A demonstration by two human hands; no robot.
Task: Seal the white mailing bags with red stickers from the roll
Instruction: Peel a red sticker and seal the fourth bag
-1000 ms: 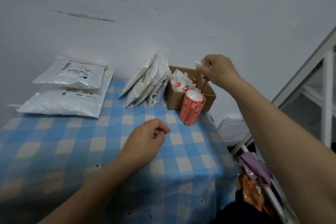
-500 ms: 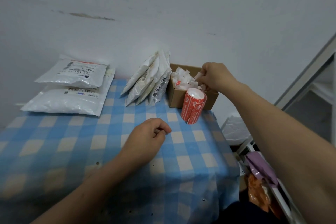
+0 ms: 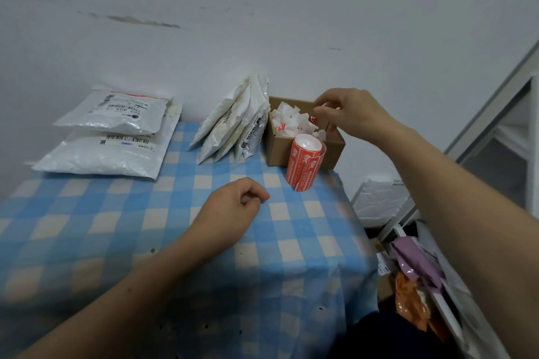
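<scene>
Two stacked mailing bags (image 3: 110,137) far left on desk (image 3: 87,227), barcode labels unreadable. Your left hand (image 3: 233,208) curled, empty, mid-desk. Four leaning mailing bags (image 3: 233,125) against one cardboard box (image 3: 277,151). One red sticker roll (image 3: 304,166), white characters, before box. Your right hand (image 3: 353,114) over box, grip unclear.
</scene>
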